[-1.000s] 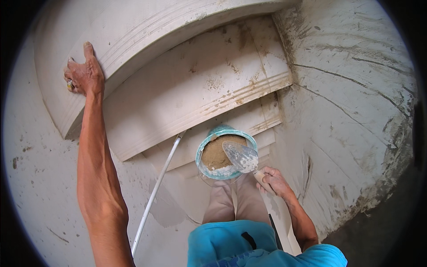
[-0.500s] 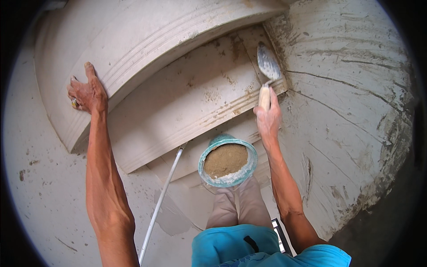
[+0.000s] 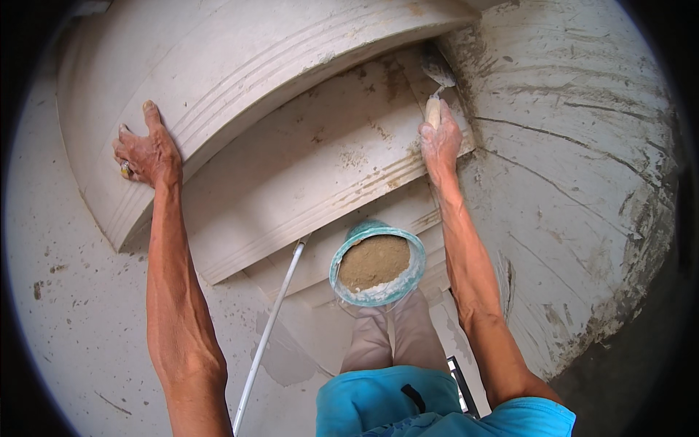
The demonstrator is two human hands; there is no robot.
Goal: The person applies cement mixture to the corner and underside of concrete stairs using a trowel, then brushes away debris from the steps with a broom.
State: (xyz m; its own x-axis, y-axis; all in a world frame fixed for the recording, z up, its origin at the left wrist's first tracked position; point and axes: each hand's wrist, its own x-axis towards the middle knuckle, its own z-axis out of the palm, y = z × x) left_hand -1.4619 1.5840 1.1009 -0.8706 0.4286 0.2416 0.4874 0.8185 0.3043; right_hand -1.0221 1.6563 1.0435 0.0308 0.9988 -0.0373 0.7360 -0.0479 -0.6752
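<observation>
My right hand [image 3: 441,142] is closed round the pale handle of a trowel [image 3: 437,71]. The blade, grey and smeared, reaches into the shadowed gap under the upper stair step [image 3: 269,51], close to the wall; its tip is dim there. My left hand [image 3: 149,154] lies on the left part of that curved step, thumb stretched out and fingers bent somewhat apart, a ring on one finger. It holds nothing. Below the middle step [image 3: 291,175] stands a green-blue bucket [image 3: 386,294] with a whitish crusted rim, filled with sandy brown material [image 3: 375,262].
A rough, streaked grey wall [image 3: 561,175] bounds the steps on the right. On the left a thin white pole [image 3: 268,335] leans against the middle step's edge. My legs [image 3: 393,339] stand right behind the bucket. Speckled grey floor [image 3: 65,313] lies at far left.
My right hand has pushed the trowel forward, carrying its blade deeper beneath the upper step. My left hand keeps its place on the step.
</observation>
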